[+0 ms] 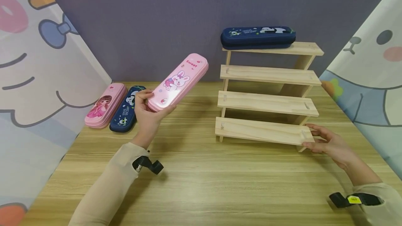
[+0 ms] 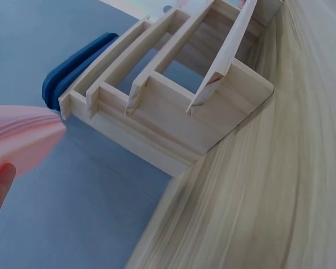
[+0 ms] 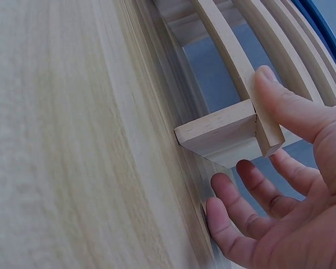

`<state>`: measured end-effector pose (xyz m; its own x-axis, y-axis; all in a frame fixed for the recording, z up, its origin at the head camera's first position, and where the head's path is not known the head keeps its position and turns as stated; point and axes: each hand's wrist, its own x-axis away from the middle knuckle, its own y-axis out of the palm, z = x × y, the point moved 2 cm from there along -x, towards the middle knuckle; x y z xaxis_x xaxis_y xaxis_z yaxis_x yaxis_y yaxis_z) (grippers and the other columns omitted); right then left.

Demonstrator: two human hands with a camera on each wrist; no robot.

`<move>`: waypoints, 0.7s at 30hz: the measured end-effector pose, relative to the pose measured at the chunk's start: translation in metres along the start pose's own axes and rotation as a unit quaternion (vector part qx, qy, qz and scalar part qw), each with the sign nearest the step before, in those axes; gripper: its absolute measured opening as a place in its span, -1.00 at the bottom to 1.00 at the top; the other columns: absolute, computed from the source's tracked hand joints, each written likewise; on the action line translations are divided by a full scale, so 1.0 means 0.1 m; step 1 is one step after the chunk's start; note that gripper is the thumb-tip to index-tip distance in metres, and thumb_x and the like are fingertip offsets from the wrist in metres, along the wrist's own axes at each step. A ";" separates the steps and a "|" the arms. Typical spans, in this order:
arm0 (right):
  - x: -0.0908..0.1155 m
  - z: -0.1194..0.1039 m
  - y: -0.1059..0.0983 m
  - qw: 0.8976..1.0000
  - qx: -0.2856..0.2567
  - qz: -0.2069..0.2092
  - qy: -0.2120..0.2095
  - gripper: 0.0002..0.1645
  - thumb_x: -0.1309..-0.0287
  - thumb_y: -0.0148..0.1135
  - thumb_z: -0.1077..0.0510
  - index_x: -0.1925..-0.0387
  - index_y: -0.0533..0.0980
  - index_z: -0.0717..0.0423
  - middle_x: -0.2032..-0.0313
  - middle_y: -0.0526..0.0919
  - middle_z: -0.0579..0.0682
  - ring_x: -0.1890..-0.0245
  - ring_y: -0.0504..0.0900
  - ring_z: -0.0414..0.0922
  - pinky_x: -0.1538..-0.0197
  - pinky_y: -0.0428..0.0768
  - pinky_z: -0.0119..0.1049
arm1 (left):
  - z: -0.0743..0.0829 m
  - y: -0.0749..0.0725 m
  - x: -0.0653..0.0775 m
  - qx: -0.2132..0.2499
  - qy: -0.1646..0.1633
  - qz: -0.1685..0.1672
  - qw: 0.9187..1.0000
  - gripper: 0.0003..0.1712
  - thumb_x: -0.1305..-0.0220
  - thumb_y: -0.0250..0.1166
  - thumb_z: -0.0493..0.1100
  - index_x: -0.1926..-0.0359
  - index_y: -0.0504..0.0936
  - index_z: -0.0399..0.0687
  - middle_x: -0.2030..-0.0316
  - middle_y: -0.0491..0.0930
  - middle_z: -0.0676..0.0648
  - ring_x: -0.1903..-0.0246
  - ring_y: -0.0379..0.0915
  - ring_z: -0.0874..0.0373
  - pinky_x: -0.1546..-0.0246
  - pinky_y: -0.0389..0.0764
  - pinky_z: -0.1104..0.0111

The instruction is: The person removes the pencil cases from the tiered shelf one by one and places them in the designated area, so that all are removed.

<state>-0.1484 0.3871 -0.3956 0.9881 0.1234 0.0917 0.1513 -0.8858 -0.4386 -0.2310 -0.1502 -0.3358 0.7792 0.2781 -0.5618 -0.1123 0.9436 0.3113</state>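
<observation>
My left hand (image 1: 147, 117) grips the lower end of a pink pencil case (image 1: 179, 81) with a white rabbit and the word "Sweet" on its lid. It is raised and tilted, left of the four-step wooden shelf rack (image 1: 267, 130). In the left wrist view, the case (image 2: 24, 137) shows side-on, with only a few fingers visible. At the rack's right end, my right hand (image 1: 333, 147) pinches the end of the lowest board between thumb and index finger. The right wrist view shows that thumb (image 3: 291, 106) on the board's face, other fingers loosely bent below.
A dark blue panda pencil case (image 1: 257, 38) lies on the rack's top step. On the table (image 1: 201, 184) at left lie a pink case (image 1: 105, 105) with a girl in a dress and another blue panda case (image 1: 127, 109). A grey wall (image 1: 141, 16) stands behind.
</observation>
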 end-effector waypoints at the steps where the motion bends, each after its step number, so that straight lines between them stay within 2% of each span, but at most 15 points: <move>1: 0.00 0.00 0.00 1.000 0.001 0.000 0.000 -0.22 -0.31 0.23 0.32 -0.41 0.21 -0.29 0.03 0.38 -0.37 0.17 0.56 -0.36 0.26 0.62 -0.34 | 0.00 -0.01 0.00 -0.005 0.000 0.003 1.000 -0.22 0.33 0.48 -0.70 0.11 0.38 -0.08 -0.08 0.36 -0.12 -0.10 0.35 -0.02 -0.12 0.53 0.33; 5: -0.01 0.00 0.00 1.000 0.004 0.001 -0.002 -0.22 -0.31 0.23 0.32 -0.42 0.21 -0.27 0.04 0.38 -0.38 0.18 0.56 -0.35 0.26 0.62 -0.33 | 0.00 -0.07 0.02 -0.032 -0.004 0.016 0.999 -0.24 0.27 0.52 -0.64 0.10 0.37 -0.05 -0.06 0.34 -0.08 -0.11 0.34 -0.01 -0.11 0.51 0.36; 10: -0.01 0.00 -0.01 1.000 -0.001 0.002 -0.006 -0.23 -0.31 0.23 0.33 -0.40 0.22 -0.30 0.04 0.40 -0.40 0.19 0.57 -0.34 0.28 0.62 -0.33 | -0.01 -0.13 0.04 -0.042 -0.017 0.031 0.998 -0.25 0.23 0.53 -0.62 0.10 0.34 -0.03 -0.07 0.31 -0.06 -0.12 0.35 -0.01 -0.08 0.53 0.39; 15: -0.01 0.01 0.00 1.000 -0.004 0.002 -0.006 -0.23 -0.30 0.23 0.34 -0.38 0.24 -0.33 0.05 0.41 -0.40 0.19 0.57 -0.34 0.28 0.62 -0.33 | -0.02 -0.19 0.05 -0.061 -0.027 0.039 0.997 -0.26 0.20 0.52 -0.62 0.06 0.33 -0.12 -0.07 0.30 -0.08 -0.13 0.33 0.01 -0.09 0.51 0.41; 21: -0.01 0.02 0.01 1.000 0.001 0.002 -0.004 -0.23 -0.31 0.23 0.32 -0.40 0.23 -0.31 0.04 0.38 -0.37 0.19 0.57 -0.34 0.27 0.62 -0.33 | -0.03 -0.28 0.08 -0.085 -0.049 0.067 0.993 -0.27 0.16 0.52 -0.60 0.04 0.33 -0.11 -0.08 0.30 -0.12 -0.11 0.35 0.05 -0.04 0.53 0.45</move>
<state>-0.1493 0.3871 -0.3973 0.9890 0.1233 0.0817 0.1468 -0.8857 -0.4404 -0.2236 -0.1741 -0.3517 0.8060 0.3917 -0.4438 -0.3144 0.9185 0.2397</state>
